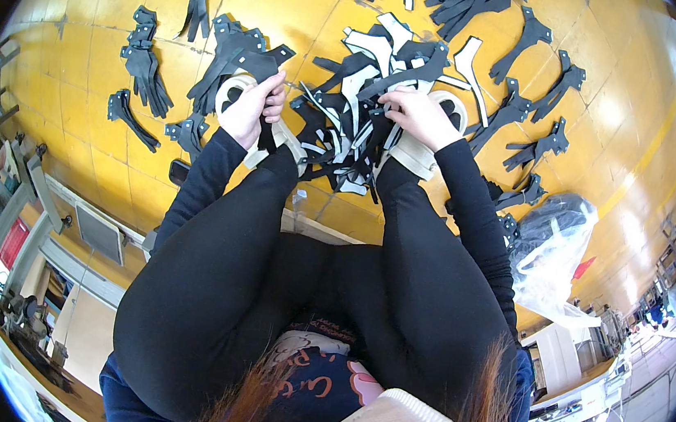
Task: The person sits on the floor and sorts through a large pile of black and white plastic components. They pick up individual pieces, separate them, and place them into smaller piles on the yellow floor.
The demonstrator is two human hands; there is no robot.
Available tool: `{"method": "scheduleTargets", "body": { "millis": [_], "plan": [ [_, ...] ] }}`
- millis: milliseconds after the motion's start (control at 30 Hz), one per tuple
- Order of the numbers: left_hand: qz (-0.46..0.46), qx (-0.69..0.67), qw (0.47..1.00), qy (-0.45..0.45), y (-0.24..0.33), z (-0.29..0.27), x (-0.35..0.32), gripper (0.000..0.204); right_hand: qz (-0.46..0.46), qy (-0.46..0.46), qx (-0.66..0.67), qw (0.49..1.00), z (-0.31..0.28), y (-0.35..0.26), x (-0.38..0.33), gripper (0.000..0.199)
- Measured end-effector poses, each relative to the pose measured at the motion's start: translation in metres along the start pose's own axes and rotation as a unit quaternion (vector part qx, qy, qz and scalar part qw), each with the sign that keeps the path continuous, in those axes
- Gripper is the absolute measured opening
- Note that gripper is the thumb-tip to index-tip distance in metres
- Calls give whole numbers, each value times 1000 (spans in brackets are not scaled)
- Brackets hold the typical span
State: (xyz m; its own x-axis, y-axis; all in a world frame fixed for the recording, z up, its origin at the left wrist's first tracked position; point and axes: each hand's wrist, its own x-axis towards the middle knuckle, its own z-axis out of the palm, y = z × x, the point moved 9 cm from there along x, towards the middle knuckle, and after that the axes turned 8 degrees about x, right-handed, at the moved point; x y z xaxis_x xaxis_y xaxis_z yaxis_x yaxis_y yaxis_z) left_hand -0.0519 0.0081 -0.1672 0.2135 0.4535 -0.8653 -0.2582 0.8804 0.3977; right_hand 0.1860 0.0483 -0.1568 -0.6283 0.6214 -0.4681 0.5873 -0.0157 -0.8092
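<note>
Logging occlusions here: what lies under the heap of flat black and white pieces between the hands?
Yellow tiled floor shows around the heap; whatever lies directly beneath its overlapping pieces is covered and cannot be seen.

On the yellow tiled floor (pixel 78 93), a loose heap of black-and-white forked flat pieces (pixel 359 85) lies between our left hand (pixel 256 112) and our right hand (pixel 422 117) and stretches beyond both, our right fingers over its right-hand edge. We have a dark forked piece (pixel 261 64) in our left hand, a stack of dark grey forked pieces (pixel 226 41) just beyond it, and an overlapping row of dark strips (pixel 144 59) farther left. Right of our right hand, black forked bundles (pixel 509 107) form an arc, with a clear crumpled plastic bag (pixel 551 258) nearer our body.
</note>
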Motion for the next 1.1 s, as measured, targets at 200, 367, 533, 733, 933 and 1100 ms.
{"method": "scheduleTargets", "body": {
  "millis": [200,367,533,733,933,1100],
  "plan": [
    [-4,-1,1000,6,-1,-1,0,33,11,3,19,1000,4,9,-3,20],
    [0,1,1000,3,1,2,0,33,-9,78,37,996,-13,8,-3,15],
    [-6,1,1000,4,-2,0,1,32,46,200,34,978,-52,13,-9,21],
    [-6,5,1000,6,0,0,0,32,38,190,-61,979,-31,21,-4,27],
    [-9,8,1000,11,-2,-1,1,32,-11,129,-145,981,-24,14,-7,20],
    [-7,4,1000,12,-2,-2,1,33,-4,-153,9,988,19,-24,-24,27]
  ]
}}
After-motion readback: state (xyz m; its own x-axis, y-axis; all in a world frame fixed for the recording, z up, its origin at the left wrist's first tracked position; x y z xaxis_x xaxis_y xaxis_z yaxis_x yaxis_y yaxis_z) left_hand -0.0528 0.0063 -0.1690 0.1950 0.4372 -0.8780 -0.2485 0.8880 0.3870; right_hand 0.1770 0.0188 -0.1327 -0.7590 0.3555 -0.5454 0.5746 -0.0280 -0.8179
